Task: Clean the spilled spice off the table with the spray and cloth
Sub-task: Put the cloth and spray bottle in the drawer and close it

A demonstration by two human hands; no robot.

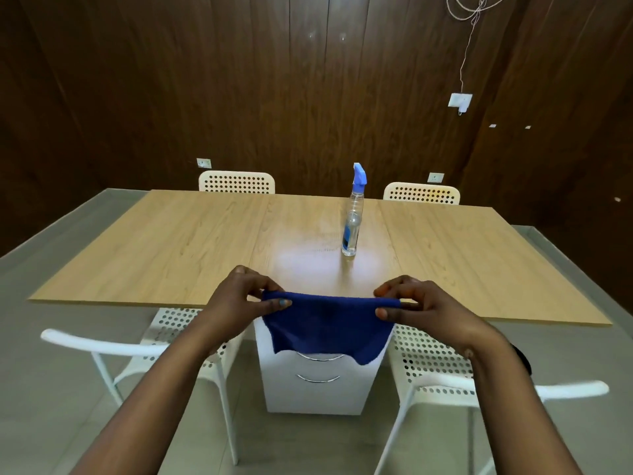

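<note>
From the head view, the left hand (245, 296) pinches the left top corner of a blue cloth (325, 323), and the right hand (416, 305) pinches the right top corner. The cloth hangs down between them at the near edge of the wooden desk (171, 248). A spray bottle (352, 221) stands upright farther back on the desk. White chairs (236, 182) stand around it.

The spray bottle (352, 217) is standing upright right of centre on the table (171, 248), the only obstacle on its top, leaving bare wood lying open on both sides. Below the near edge, 2 white chairs (191, 337) and a drawer cabinet (315, 389) are crowding the floor space.
</note>
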